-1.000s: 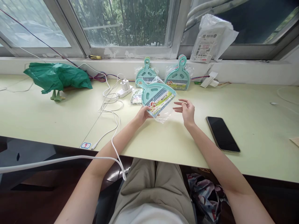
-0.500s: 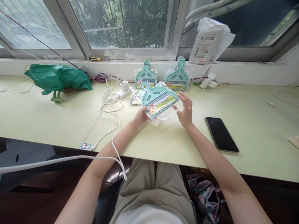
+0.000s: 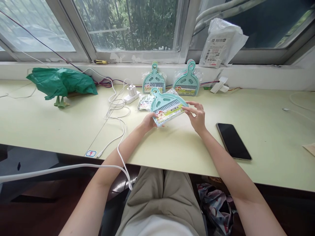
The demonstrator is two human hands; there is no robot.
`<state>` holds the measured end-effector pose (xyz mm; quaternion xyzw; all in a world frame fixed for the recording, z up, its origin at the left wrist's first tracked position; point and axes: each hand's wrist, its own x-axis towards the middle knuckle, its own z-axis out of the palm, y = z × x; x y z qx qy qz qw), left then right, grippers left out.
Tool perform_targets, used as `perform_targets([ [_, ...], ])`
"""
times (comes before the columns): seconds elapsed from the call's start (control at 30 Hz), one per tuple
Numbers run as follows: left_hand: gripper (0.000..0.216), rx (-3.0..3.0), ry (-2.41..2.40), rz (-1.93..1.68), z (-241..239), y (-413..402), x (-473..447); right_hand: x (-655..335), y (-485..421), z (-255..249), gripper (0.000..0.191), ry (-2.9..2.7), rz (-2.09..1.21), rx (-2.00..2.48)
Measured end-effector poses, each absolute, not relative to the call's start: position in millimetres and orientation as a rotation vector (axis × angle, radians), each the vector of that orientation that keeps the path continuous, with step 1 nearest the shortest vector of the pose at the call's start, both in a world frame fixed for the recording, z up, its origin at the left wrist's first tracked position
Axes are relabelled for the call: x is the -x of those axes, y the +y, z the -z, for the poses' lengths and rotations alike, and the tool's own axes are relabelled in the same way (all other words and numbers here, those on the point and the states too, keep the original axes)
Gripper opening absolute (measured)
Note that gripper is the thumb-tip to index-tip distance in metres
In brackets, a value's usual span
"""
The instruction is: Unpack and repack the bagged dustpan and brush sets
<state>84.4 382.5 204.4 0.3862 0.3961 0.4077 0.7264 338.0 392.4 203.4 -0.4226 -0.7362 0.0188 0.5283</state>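
A light-teal mini dustpan and brush set [image 3: 167, 104], with a printed label and clear plastic wrap, is held tilted above the table. My left hand [image 3: 149, 122] grips its lower left corner, thumb on the front and the other fingers mostly hidden behind. At the right end of the set, my right hand [image 3: 197, 117] pinches the edge, with fingers lying over the label and wrap. Behind it, two upright stacks of similar sets, a left stack [image 3: 154, 80] and a right stack [image 3: 188, 80], lean against the wall. More wrapped packs [image 3: 144, 102] lie flat just behind the held set.
A black phone [image 3: 233, 141] lies right of my right arm. White cables [image 3: 120, 121] and a power strip with a charger [image 3: 131, 94] are on the left. A green plastic bag [image 3: 61, 82] sits farther left. A screwdriver [image 3: 100, 61] and wrapped package [image 3: 214, 49] rest on the sill.
My right hand has closed in on the set's right end, its fingers now over the label. The loose wrap that hung below the lower edge is folded out of sight.
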Motion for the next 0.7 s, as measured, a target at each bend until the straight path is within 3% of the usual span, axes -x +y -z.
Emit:
perform_targets([
  [0.43, 0.049, -0.962, 0.844, -0.757, -202.1, 380.4, -87.1, -331.8, 391.3, -197.2, 0.022, -1.658, -0.041, 1.058],
  [0.7, 0.043, -1.029, 0.783, -0.679, -204.3, 379.0, -87.4, -333.6, 396.2, -192.7, 0.024, -1.591, -0.304, 1.11],
])
